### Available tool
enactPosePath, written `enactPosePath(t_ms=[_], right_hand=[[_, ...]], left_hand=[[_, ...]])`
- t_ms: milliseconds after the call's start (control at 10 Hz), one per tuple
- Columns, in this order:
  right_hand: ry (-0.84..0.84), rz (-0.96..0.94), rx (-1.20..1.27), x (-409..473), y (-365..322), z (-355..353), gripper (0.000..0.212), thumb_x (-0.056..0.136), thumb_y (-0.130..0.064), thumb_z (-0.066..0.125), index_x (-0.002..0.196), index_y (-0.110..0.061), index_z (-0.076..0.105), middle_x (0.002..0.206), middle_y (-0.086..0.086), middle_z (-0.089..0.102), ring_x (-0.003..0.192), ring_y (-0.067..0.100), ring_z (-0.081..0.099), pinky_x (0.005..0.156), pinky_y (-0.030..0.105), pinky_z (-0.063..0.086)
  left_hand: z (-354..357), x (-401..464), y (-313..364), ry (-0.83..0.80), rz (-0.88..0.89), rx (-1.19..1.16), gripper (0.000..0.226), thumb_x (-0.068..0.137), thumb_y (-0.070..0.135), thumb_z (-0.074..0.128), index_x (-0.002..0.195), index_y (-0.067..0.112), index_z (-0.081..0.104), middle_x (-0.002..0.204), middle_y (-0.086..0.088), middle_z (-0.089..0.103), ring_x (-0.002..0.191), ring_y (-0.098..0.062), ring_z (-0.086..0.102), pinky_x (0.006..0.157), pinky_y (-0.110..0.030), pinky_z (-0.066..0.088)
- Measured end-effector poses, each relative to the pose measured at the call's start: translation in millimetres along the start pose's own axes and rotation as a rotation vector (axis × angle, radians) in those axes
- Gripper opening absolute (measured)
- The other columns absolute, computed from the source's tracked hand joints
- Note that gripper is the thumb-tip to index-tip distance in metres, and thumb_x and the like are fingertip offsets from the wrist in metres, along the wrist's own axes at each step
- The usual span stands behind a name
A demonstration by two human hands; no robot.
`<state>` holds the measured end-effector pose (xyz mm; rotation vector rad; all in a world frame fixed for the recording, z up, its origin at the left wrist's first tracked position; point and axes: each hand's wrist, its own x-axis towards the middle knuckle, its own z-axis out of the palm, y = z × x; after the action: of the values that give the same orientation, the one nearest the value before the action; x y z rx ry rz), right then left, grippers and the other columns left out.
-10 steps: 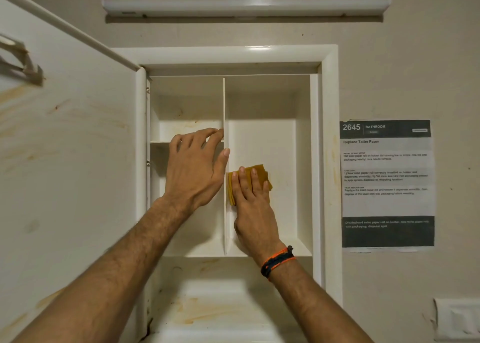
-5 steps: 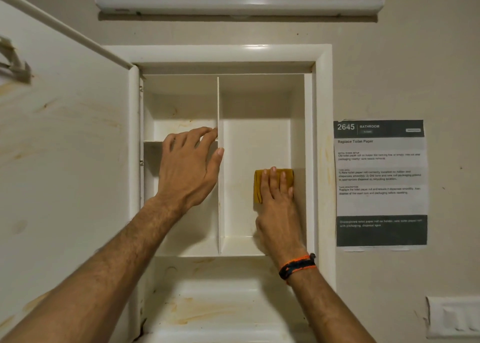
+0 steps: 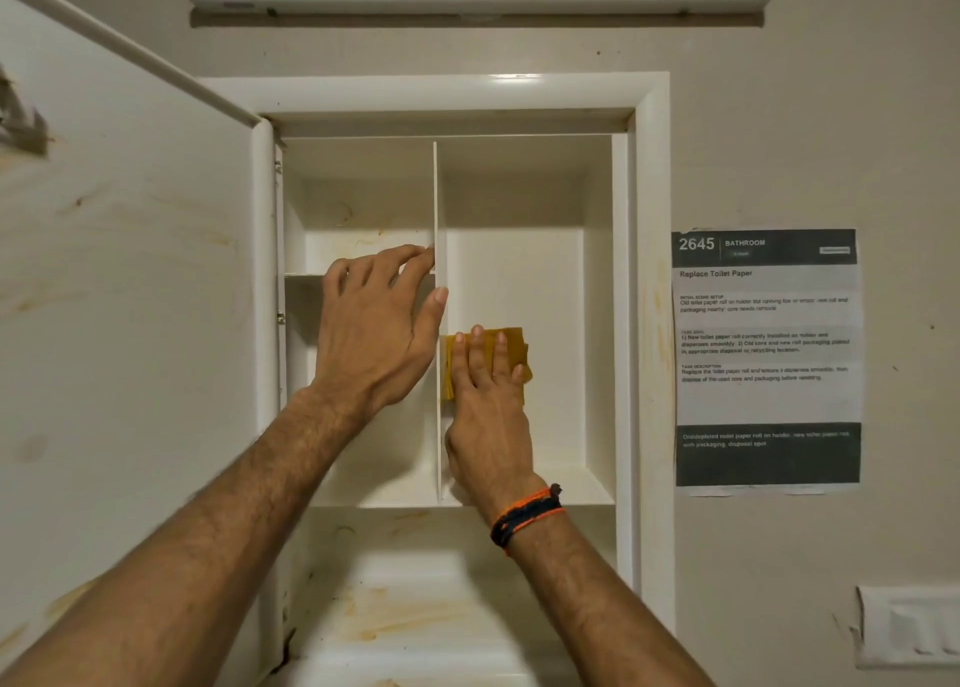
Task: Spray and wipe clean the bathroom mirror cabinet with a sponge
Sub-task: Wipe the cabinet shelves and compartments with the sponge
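Nearest the camera, two bare forearms reach up; a black and orange braided wristband (image 3: 524, 517) circles the right wrist. The right hand (image 3: 485, 400) lies flat, fingers straight and together, pressing a mustard-yellow folded sponge cloth (image 3: 511, 353) against the back wall of the right compartment, just right of the thin white vertical divider panel (image 3: 437, 208). The cloth shows above and to both sides of those fingers. The left hand (image 3: 371, 327) holds nothing; its spread fingers touch the divider's front edge, thumb tip against it. Both are inside the white recessed bathroom cabinet (image 3: 649, 270), its stained door (image 3: 130, 296) swung left. Beyond, right of the fingers, a wall sheet (image 3: 766, 359) reads "2645 BATHROOM", "Replace Toilet Paper".
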<state>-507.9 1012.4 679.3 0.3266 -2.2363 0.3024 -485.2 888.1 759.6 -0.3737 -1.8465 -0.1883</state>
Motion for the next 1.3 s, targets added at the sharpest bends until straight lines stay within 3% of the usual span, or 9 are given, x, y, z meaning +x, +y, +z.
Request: enactPosePath(t_ms=[300, 600, 800, 1000, 1200, 1300], right_hand=[[-0.113, -0.036, -0.121, -26.3, 14.6, -3.1, 0.085, 0.094, -0.005, 0.043, 0.152, -0.012, -0.019, 0.161, 0.009, -0.023, 0.148, 0.032, -0.021, 0.120, 0.048, -0.006], [-0.057, 0.118, -0.139, -23.2, 56.3, -37.1, 0.085, 0.095, -0.009, 0.046, 0.154, -0.012, -0.016, 0.163, 0.008, -0.017, 0.150, 0.030, -0.012, 0.121, 0.044, 0.008], [-0.141, 0.133, -0.130, -38.0, 54.2, -32.1, 0.096, 0.093, -0.015, 0.056, 0.152, -0.011, -0.019, 0.162, 0.010, -0.019, 0.150, 0.031, -0.012, 0.121, 0.044, 0.008], [-0.142, 0.141, -0.018, -36.8, 31.3, -20.7, 0.091, 0.090, -0.003, 0.049, 0.153, -0.007, -0.016, 0.162, 0.013, -0.018, 0.149, 0.037, -0.014, 0.123, 0.048, 0.011], [-0.183, 0.044, -0.065, -29.8, -7.2, -0.8, 0.081, 0.097, -0.014, 0.043, 0.154, -0.005, -0.014, 0.162, 0.017, -0.016, 0.148, 0.040, -0.014, 0.123, 0.051, 0.004], [-0.229, 0.034, -0.099, -32.2, -1.6, -2.8, 0.086, 0.096, -0.015, 0.049, 0.154, -0.007, -0.014, 0.162, 0.014, -0.016, 0.149, 0.037, -0.014, 0.122, 0.050, 0.005]], left_hand=[[-0.9, -0.1, 0.8, 0.003, 0.002, -0.003, 0.051, 0.098, 0.045, 0.030, 0.135, 0.018, 0.053, 0.139, -0.001, 0.054, 0.125, -0.022, 0.047, 0.108, -0.041, 0.026], [-0.9, -0.3, 0.0, 0.005, 0.010, 0.000, 0.050, 0.098, 0.045, 0.031, 0.135, 0.018, 0.053, 0.138, -0.001, 0.054, 0.123, -0.023, 0.048, 0.108, -0.041, 0.026], [0.0, -0.4, 0.0, 0.021, 0.015, 0.003, 0.050, 0.098, 0.044, 0.031, 0.134, 0.018, 0.053, 0.138, -0.001, 0.054, 0.123, -0.023, 0.048, 0.107, -0.040, 0.025], [2.4, -0.7, 0.3, 0.029, 0.011, -0.003, 0.050, 0.098, 0.044, 0.032, 0.134, 0.019, 0.053, 0.139, 0.000, 0.054, 0.124, -0.022, 0.047, 0.108, -0.040, 0.025], [2.4, -0.6, -0.2, 0.036, 0.015, -0.012, 0.052, 0.097, 0.045, 0.031, 0.134, 0.018, 0.054, 0.139, -0.001, 0.054, 0.125, -0.022, 0.048, 0.108, -0.040, 0.025], [2.3, -0.5, -0.6, 0.036, 0.016, -0.013, 0.052, 0.097, 0.045, 0.031, 0.135, 0.018, 0.054, 0.139, -0.002, 0.054, 0.125, -0.022, 0.047, 0.108, -0.041, 0.025]])
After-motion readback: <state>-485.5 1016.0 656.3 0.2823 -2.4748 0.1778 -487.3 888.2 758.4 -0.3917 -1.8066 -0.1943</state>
